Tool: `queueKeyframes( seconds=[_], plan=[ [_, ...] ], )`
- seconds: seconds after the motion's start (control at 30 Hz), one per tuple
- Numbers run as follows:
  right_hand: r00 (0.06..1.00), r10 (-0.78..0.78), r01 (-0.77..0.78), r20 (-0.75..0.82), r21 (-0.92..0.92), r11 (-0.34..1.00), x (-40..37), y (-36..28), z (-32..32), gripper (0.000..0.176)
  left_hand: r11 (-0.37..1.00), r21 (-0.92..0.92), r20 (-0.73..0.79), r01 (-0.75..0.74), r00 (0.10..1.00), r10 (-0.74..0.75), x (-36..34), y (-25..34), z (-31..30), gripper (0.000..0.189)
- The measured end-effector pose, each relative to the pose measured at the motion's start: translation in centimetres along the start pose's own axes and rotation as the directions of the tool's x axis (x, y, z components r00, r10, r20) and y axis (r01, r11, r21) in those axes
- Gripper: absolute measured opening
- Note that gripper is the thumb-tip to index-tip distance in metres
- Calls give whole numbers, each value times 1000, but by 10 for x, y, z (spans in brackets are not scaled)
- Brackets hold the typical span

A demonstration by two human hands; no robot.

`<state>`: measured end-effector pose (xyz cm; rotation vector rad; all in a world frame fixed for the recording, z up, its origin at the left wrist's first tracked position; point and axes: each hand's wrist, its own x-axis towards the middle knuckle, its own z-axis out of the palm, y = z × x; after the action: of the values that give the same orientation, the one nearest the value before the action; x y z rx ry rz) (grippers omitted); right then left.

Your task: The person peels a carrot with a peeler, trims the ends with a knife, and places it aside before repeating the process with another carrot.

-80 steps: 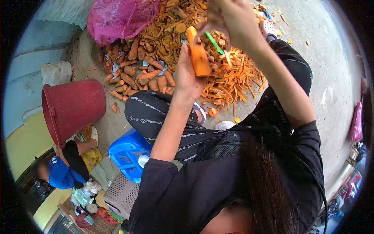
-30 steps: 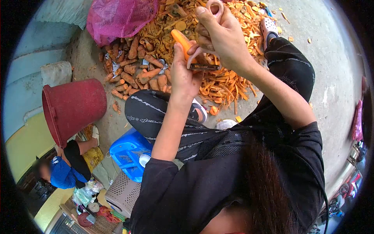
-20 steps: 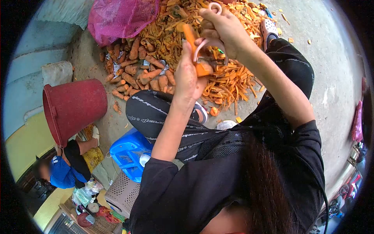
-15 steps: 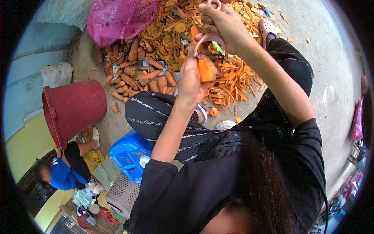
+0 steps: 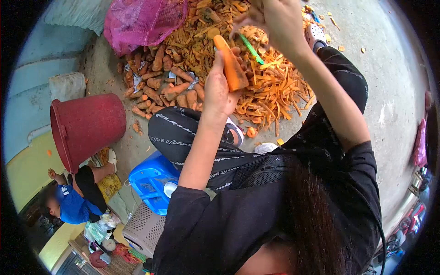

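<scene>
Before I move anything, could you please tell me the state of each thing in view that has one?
Carrot: peeled, held in the left hand
Peeler: in the right hand, motion-blurred, off the carrot
Carrots on the floor: unpeeled, piled
Peelings: loose heap
Green handle: lying on the peelings
Mesh bag: crumpled, opening unclear
Bucket: upright, contents hidden
Blue jug: white cap on

Rough work yard, likely: bare concrete floor [image 5: 388, 91], carrot peelings [image 5: 275, 94] heaped on it, mesh sack [image 5: 137, 23], large bucket [image 5: 91, 128].
</scene>
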<state>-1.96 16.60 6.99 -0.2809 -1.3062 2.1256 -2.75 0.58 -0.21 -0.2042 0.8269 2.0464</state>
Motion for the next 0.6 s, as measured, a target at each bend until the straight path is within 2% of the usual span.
queueKeyframes(
  seconds=[0.1,0.13,0.17,0.23,0.27,0.37,0.47,0.6],
  plan=[
    [986,118,-122,119,33,992,-28,-4,11,15,994,2,-22,-112,994,112,-7,4,21,33],
    [980,167,-175,113,69,982,-38,-9,19,14,994,4,21,-109,994,108,-3,5,11,30],
    [966,231,-240,112,72,968,-42,-9,20,14,996,-12,-17,-91,996,91,-3,3,6,30],
    [966,222,-228,130,36,973,-44,-4,18,14,997,-46,-94,-59,994,55,-7,6,11,32],
    [964,243,-248,112,30,968,-45,-3,18,14,995,74,-20,-64,998,65,-3,4,5,39],
    [958,275,-276,76,10,961,-46,-3,18,14,997,45,-57,-60,996,63,-4,5,6,39],
    [959,274,-273,75,-15,962,-45,0,16,14,993,-97,-60,-60,997,55,-5,5,8,36],
    [949,312,-311,45,-18,950,-43,-2,15,15,993,-105,-5,-54,999,54,-4,2,6,36]
  ],
)
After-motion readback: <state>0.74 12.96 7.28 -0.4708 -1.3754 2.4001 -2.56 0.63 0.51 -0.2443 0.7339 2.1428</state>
